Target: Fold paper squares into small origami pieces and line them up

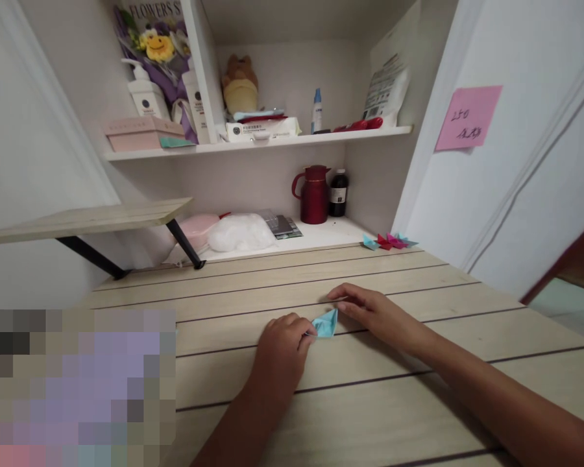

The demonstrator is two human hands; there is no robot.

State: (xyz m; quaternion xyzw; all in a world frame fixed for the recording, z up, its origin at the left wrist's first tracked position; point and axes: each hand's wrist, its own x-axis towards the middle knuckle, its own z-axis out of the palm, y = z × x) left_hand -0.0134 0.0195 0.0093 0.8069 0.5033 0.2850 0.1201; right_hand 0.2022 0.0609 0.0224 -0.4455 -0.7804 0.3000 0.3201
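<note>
A small piece of folded light-blue paper lies on the wood-plank table, its creased flaps facing up. My left hand pinches its left end, with thumb and fingers closed on the edge. On the other side, my right hand is beside the paper's right tip, fingers stretched out and slightly apart. Whether a right fingertip touches the paper I cannot tell. Several finished-looking folded paper shapes in blue, red and pink stand in a row at the table's far right edge.
The plank table reaches back to a white shelf unit. On its lower level are a red thermos jug, a dark bottle and a white plastic bag. A small raised wooden stand is at the left. A blurred patch hides the lower left.
</note>
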